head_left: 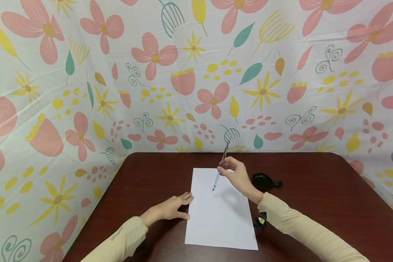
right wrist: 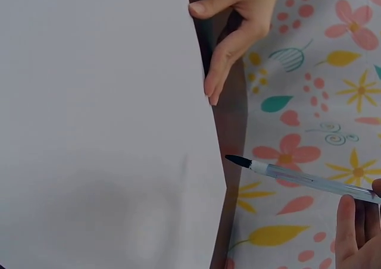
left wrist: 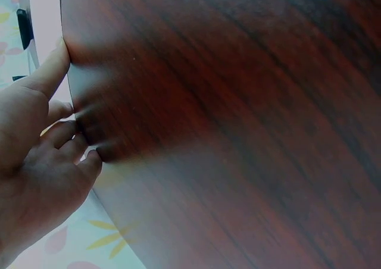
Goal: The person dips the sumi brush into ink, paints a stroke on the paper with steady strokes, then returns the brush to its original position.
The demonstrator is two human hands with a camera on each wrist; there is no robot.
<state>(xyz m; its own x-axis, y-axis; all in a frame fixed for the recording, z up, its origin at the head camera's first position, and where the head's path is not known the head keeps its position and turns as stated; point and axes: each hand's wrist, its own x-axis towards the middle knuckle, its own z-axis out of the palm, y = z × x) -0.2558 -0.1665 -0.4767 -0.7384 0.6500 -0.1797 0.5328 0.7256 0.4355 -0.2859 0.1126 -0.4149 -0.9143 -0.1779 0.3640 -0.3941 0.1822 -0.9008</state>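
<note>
A blank white sheet of paper [head_left: 221, 214] lies on the dark wood table. My right hand [head_left: 237, 174] pinches a writing brush [head_left: 217, 179] by its barrel, over the upper part of the sheet. The brush slants, its dark pointed tip downward and a hanging loop at the upper end. In the right wrist view the brush [right wrist: 309, 181] shows a clear, pale barrel and a black tip. My left hand [head_left: 171, 208] rests at the sheet's left edge with spread fingers; the thumb and fingertips [left wrist: 65, 52] touch along that edge.
A black rounded object [head_left: 262, 181] with a short neck lies on the table right of the sheet, behind my right wrist. A floral curtain [head_left: 183, 91] hangs along the back and left sides of the table [head_left: 314, 203]. A black wrist device [head_left: 260, 221] hangs below my right sleeve.
</note>
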